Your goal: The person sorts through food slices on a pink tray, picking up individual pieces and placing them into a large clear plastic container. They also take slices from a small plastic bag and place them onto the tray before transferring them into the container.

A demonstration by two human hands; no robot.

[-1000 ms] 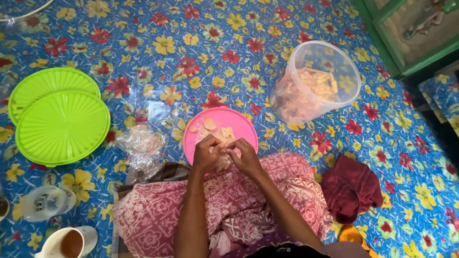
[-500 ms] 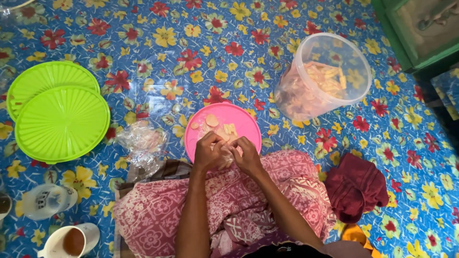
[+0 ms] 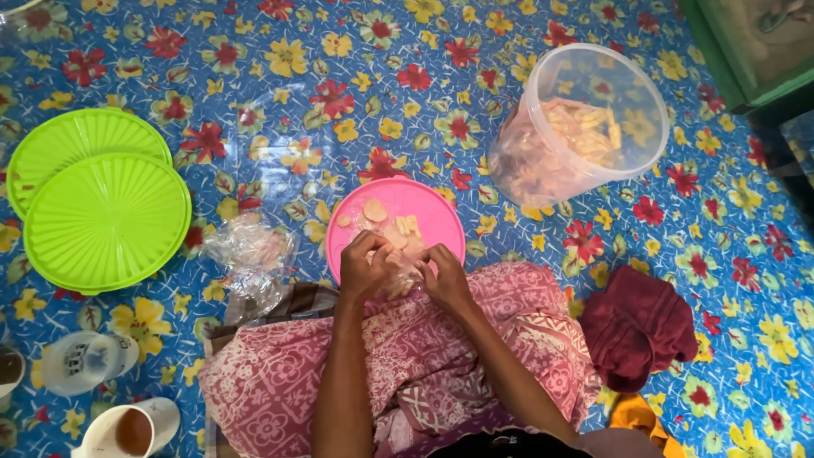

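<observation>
**Head view: both hands pinching a small clear bag over the pink lid**

Glossy floral blue plastic mat (image 3: 356,76) spreads under ribbed lime-green round lids (image 3: 106,220) and a translucent round tub of crackers (image 3: 585,127). On my patterned pink cloth lap (image 3: 424,356), by the smooth pink round lid (image 3: 424,222), my left hand (image 3: 363,270) and right hand (image 3: 445,276) close narrowly on a crinkly clear bag (image 3: 402,273).

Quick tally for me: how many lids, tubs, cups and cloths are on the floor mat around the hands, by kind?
Green lids: 2
Pink lid, under both hands: 1
Clear tub of chips: 1
Cups at lower left: 2
Crumpled clear bag: 1
Maroon cloth: 1
Total: 8
</observation>
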